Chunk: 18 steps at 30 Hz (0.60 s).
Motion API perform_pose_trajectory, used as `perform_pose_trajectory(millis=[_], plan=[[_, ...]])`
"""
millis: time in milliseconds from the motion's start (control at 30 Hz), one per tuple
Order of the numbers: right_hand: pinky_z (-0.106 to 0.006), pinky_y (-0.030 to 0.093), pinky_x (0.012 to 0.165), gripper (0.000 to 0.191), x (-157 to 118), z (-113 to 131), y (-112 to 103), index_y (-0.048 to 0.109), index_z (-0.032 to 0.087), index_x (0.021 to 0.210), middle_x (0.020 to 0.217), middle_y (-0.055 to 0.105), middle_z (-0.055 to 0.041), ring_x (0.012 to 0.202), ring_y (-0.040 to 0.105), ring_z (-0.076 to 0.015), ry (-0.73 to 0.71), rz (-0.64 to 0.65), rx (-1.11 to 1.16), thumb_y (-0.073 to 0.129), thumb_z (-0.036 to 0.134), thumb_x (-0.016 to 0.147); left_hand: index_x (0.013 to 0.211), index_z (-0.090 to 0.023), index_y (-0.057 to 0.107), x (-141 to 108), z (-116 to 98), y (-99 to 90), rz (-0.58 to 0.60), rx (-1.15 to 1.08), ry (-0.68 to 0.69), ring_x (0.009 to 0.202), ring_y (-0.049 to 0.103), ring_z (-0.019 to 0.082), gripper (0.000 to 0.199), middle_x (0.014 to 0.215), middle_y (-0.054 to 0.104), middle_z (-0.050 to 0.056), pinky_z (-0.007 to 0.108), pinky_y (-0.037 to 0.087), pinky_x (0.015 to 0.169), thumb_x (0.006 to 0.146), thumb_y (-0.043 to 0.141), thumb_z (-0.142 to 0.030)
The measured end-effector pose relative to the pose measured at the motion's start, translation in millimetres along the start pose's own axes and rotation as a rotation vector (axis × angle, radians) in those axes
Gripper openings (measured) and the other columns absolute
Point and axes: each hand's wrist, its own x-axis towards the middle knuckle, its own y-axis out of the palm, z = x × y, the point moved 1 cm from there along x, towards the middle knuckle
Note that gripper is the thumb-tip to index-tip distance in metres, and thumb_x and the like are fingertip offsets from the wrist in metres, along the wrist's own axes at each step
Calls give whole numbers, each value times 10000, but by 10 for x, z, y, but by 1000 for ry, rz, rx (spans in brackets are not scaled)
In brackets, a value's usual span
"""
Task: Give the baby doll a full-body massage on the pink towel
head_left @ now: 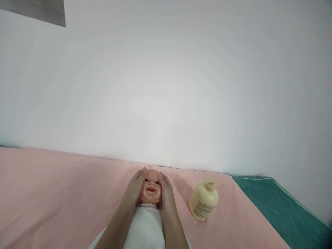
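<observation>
A baby doll [151, 189] with a bald pinkish head and a white cloth body lies face up on a pink sheet, its head towards the wall. Along the left side of its head rests my left hand [137, 183], fingers stretched out and pressed flat to it. My right hand [166, 188] lies the same way against the other side, fingertips near the forehead. Between both palms the face stays visible; the sides of the head are covered. To the right of my right hand stands a pale yellow pump bottle [203, 200] with a printed label, touching neither hand.
The pink sheet [64, 193] spreads over the surface up to a white wall [166, 86]. A green cloth [280, 204] shows at the right. In the upper left corner a grey panel [36, 10] is on the wall.
</observation>
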Motion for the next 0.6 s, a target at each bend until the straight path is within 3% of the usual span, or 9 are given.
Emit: perform_pose_trajectory(millis=[167,300,600], plan=[[-364,532,834,563,-60,40,-1,597,188,1125,1079,677,-93,1037,626,-304,33,-18,-40,751,393,625,1112,-162,606,-67,-175,-7,6,161,-71,980,660,280,453,1089,683,128,357,524,824,698,717,-307],[-351,536,815,512,-60,40,-2,601,201,1097,1033,682,-76,1003,637,-286,43,-27,-56,732,366,630,1139,-174,595,-10,-108,-32,22,159,-89,922,678,277,459,1064,693,121,361,542,777,706,707,-276],[-346,550,765,434,68,-70,-79,682,220,996,984,714,-69,972,653,-282,-9,-39,-28,723,465,641,1090,-178,622,89,52,-54,22,24,-32,1088,622,254,353,1193,650,116,364,475,951,785,617,-353]])
